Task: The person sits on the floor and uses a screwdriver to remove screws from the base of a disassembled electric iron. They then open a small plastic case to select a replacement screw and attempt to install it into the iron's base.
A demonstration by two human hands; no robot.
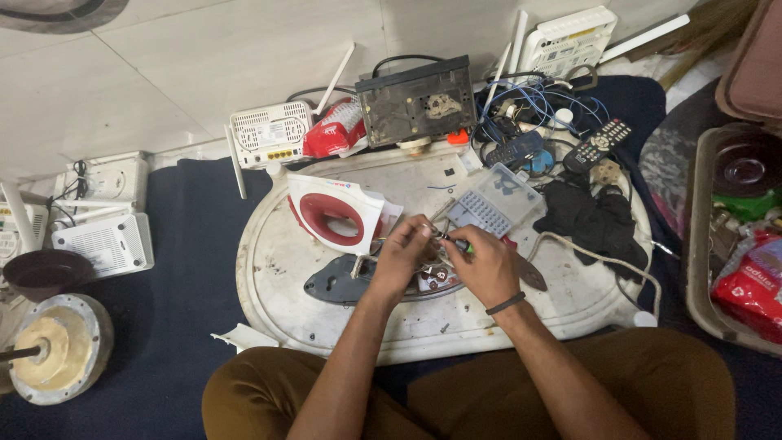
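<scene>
My left hand [401, 254] and my right hand [486, 265] meet over a round white board [309, 318] on the floor. The right hand grips a small screwdriver [453, 240] with a green and dark handle, its tip pointing at the left fingers. The left fingers pinch a small metal part at that tip; what it is cannot be told. Under the hands lies a dark iron soleplate [336, 285] with wires. The iron's red and white plastic housing [332, 210] lies just left of the hands.
A clear bit case [495, 204] sits behind the hands, black cloth [590, 218] and a white cord [603, 261] to the right. Routers [269, 134], a black box [415, 99], remotes [599, 145] and tangled wires crowd the back. A bin [700, 261] stands at the right, a motor part [53, 346] at the left.
</scene>
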